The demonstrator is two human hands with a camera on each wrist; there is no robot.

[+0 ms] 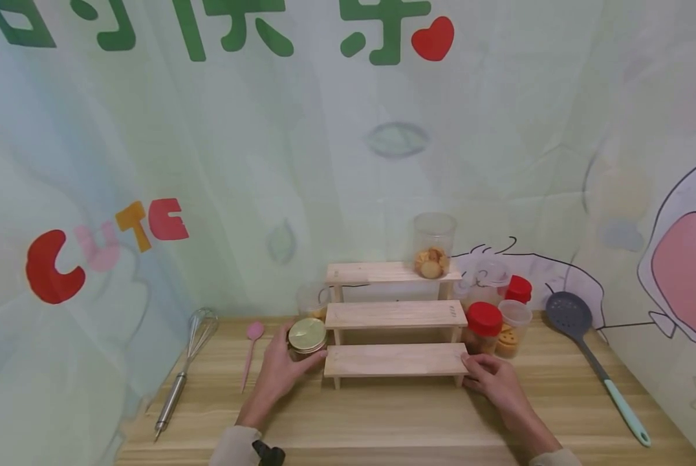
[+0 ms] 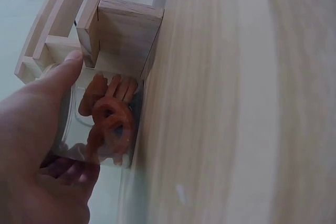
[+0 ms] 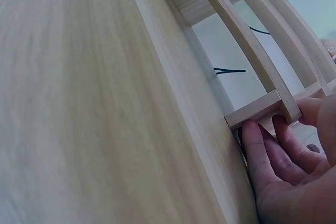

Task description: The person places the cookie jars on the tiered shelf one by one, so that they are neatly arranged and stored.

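Gold-lidded jar (image 1: 308, 336) between curled fingers and thumb of left hand (image 1: 280, 366); fingers of right hand (image 1: 497, 380) pinching wooden shelf (image 1: 396, 360).

Two pale beige sleeves (image 1: 231, 446), a small black device (image 1: 271, 455) beside the left one

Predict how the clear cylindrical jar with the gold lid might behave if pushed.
Standing upright, the jar would probably slide before tipping. Being round, it could roll if laid sideways. The jumbled brown pretzel-shaped pieces inside may shift.
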